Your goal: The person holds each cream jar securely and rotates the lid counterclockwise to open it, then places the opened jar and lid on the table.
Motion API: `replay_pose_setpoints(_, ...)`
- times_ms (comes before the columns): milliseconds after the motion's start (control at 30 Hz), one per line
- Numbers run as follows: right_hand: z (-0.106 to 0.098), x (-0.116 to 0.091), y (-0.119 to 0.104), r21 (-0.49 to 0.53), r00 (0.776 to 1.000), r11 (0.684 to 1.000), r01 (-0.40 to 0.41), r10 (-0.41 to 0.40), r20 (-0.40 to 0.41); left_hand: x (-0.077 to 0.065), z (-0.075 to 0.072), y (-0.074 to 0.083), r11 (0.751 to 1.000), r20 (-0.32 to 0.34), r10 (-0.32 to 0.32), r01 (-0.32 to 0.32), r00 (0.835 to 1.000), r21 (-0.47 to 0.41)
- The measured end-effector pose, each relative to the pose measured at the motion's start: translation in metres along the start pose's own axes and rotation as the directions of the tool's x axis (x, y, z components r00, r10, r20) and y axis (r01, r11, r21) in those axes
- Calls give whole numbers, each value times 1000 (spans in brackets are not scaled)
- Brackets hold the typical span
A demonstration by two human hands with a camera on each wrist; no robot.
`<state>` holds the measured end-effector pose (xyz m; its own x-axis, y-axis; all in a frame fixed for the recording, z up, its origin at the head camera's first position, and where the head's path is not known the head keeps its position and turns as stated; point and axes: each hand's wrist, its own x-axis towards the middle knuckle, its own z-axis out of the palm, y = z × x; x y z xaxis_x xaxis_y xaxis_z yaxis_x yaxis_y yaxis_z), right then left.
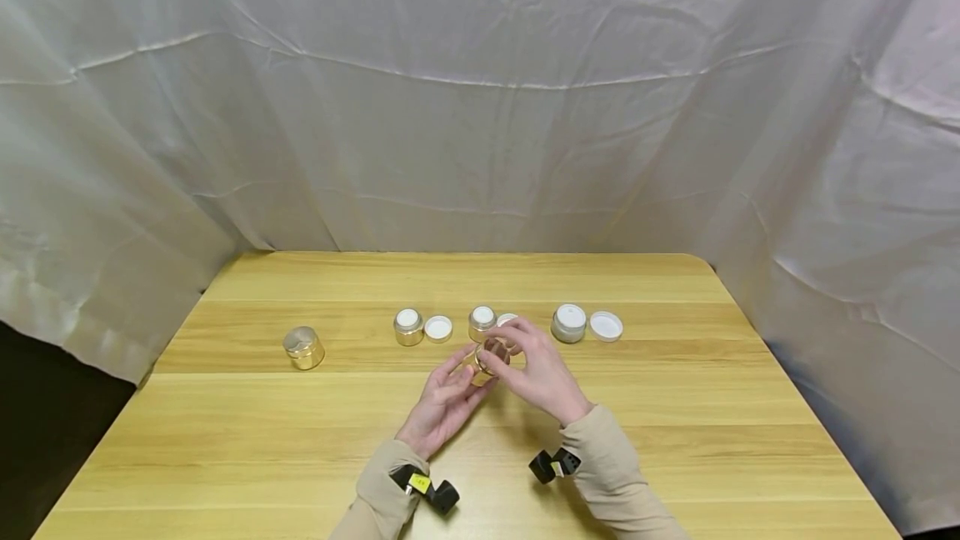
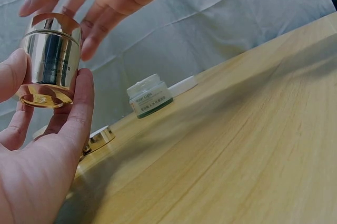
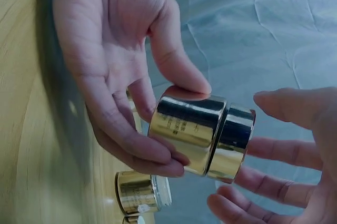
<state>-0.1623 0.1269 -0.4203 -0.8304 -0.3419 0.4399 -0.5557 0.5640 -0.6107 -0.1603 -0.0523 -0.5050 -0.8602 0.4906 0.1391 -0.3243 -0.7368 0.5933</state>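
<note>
A shiny gold cosmetic jar [image 3: 184,124] with its gold lid [image 3: 231,142] on is held up off the table. My left hand [image 1: 446,407] grips the jar's body between thumb and fingers, seen closely in the left wrist view. Around the lid end hovers my right hand [image 1: 543,373], its fingers spread and loosely bent. In the right wrist view that thumb stands apart from the lid, while the fingertips are right at its far side. Just beyond the hands, another gold jar [image 1: 481,327] stands uncovered, with its lid [image 1: 507,319] partly hidden by the right hand.
A capped gold jar [image 1: 303,348] stands at the left. Further along the row are an uncovered gold jar [image 1: 408,329] with an upturned lid [image 1: 438,328] and a frosted, green-based jar [image 1: 568,323] beside a white lid [image 1: 606,326]. Pale curtains [image 1: 480,148] hang behind the wooden table.
</note>
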Motion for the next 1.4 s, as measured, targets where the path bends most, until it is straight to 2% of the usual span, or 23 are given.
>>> replay_pose_setpoints(167, 1, 0, 1, -27, 1000, 1000, -9, 8, -28, 0, 0, 0, 1000, 2, -2, 2, 1000, 5)
replay_pose_setpoints(433, -1, 0, 2, -26, 997, 998, 61, -59, 47, 0, 0, 0, 1000, -12, -5, 5, 1000, 4)
replay_pose_setpoints(533, -1, 0, 3, -13, 997, 998, 56, -56, 62, 0, 0, 0, 1000, -24, -9, 9, 1000, 5)
replay_pose_setpoints(800, 2, 0, 3, -3, 1000, 1000, 8, -8, 1, 0, -1, 0, 1000, 0, -7, 7, 1000, -5)
replay_pose_setpoints(933, 2, 0, 3, -7, 1000, 1000, 28, -28, -4, 0, -1, 0, 1000, 3, -8, 8, 1000, -3)
replay_pose_setpoints(1133, 1, 0, 3, -22, 997, 997, 68, -67, 29, 0, 0, 0, 1000, -7, -8, 8, 1000, -1)
replay_pose_setpoints(1400, 3, 0, 4, -10, 1000, 1000, 13, -13, -11, 0, -1, 0, 1000, 8, -11, 11, 1000, -10)
